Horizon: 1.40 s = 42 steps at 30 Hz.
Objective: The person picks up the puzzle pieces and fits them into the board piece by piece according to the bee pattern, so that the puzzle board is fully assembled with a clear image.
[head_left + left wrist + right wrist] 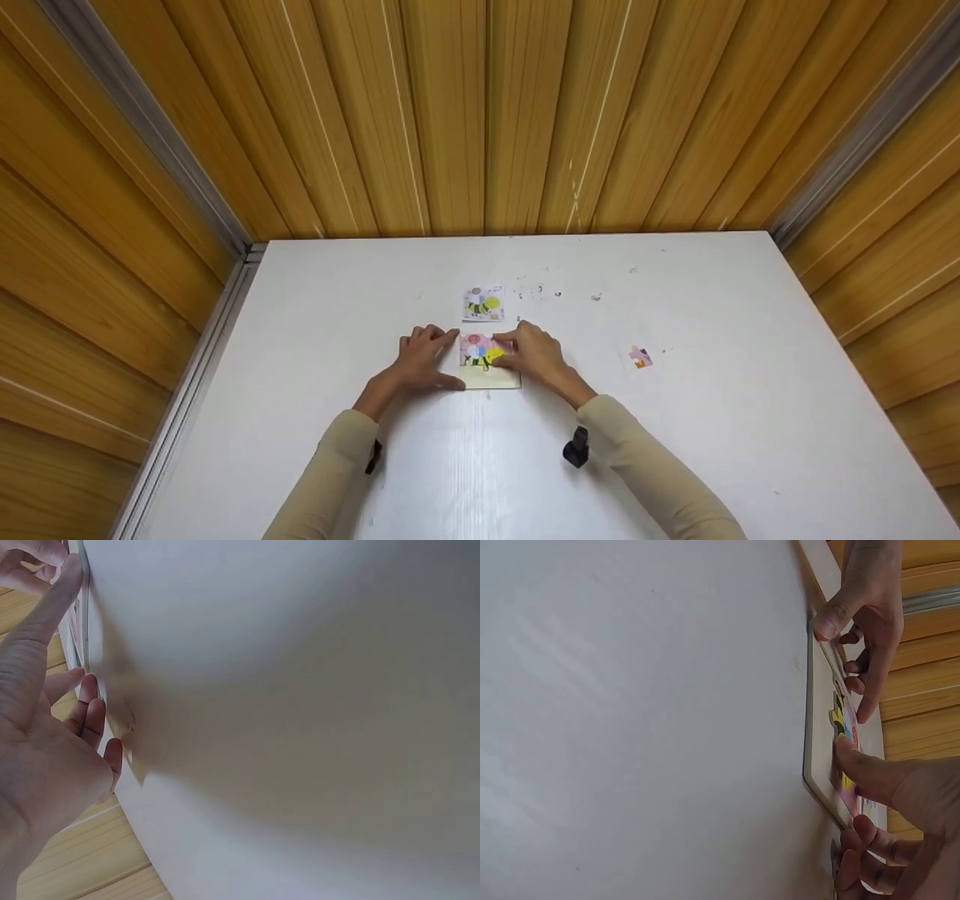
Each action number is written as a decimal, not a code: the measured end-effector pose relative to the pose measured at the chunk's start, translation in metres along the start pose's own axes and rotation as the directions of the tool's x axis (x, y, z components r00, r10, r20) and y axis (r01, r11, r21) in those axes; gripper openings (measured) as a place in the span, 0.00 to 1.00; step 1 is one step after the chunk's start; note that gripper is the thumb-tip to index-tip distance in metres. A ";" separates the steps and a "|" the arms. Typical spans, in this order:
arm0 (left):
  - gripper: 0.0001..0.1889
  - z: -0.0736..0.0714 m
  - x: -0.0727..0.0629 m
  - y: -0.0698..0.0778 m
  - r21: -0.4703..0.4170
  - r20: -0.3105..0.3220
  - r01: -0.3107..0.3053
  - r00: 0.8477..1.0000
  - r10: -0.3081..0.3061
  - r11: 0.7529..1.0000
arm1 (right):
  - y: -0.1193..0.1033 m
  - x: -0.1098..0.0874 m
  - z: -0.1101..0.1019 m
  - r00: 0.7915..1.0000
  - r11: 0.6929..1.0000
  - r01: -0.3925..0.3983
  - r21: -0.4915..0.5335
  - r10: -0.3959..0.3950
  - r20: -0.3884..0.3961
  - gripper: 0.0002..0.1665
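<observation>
A square wooden puzzle board point(489, 378) lies on the white table, its lower half bare wood and its upper half filled with pink pieces showing a bee. My left hand point(422, 363) holds the board along its left side, thumb at the near corner and index finger at the far one. With thumb and index finger, my right hand point(537, 352) pinches a yellow puzzle piece point(493, 353) at the right of the picture. In the right wrist view the thumb presses on that piece point(846, 781), low over the board point(821, 712). Fingers partly hide the piece.
Just beyond the board lies a picture card point(484, 304) with the same bee. Off to the right is a cluster of pink, purple and orange puzzle pieces point(640, 357). Wood-patterned walls point(487, 120) stand behind and beside the white table point(337, 300).
</observation>
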<state>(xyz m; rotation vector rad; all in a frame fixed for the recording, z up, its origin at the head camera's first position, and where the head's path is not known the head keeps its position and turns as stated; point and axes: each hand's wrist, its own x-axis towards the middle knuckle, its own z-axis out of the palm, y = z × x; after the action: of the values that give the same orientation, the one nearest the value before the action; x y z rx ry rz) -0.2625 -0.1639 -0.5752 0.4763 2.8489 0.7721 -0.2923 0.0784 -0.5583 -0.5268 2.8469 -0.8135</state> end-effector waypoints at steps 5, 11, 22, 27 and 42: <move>0.53 0.001 0.000 0.002 -0.010 0.004 0.007 1.000 -0.006 1.000 | 0.001 -0.001 0.001 1.000 0.999 -0.008 -0.035 0.007 -0.023 0.30; 0.53 -0.001 -0.002 0.003 -0.017 -0.001 -0.006 1.000 0.006 1.000 | -0.001 -0.001 0.001 1.000 0.999 -0.014 -0.047 0.013 -0.012 0.30; 0.49 -0.001 -0.001 0.001 -0.029 -0.004 -0.023 1.000 0.023 0.999 | 0.000 0.000 0.000 0.999 0.997 -0.030 -0.068 0.028 -0.032 0.31; 0.49 0.000 -0.002 0.003 -0.031 0.000 -0.019 1.000 0.019 0.999 | 0.003 -0.003 0.002 0.996 0.993 -0.033 -0.109 0.025 -0.082 0.35; 0.49 -0.006 0.002 0.004 0.024 0.011 -0.008 1.000 0.008 1.000 | 0.002 -0.003 0.003 0.992 0.994 -0.096 -0.053 0.091 -0.086 0.34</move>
<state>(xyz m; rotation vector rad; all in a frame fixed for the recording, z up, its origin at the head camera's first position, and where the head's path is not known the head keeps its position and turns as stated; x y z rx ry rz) -0.2646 -0.1629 -0.5686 0.4937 2.8511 0.7355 -0.2893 0.0796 -0.5619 -0.3710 2.9535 -0.7570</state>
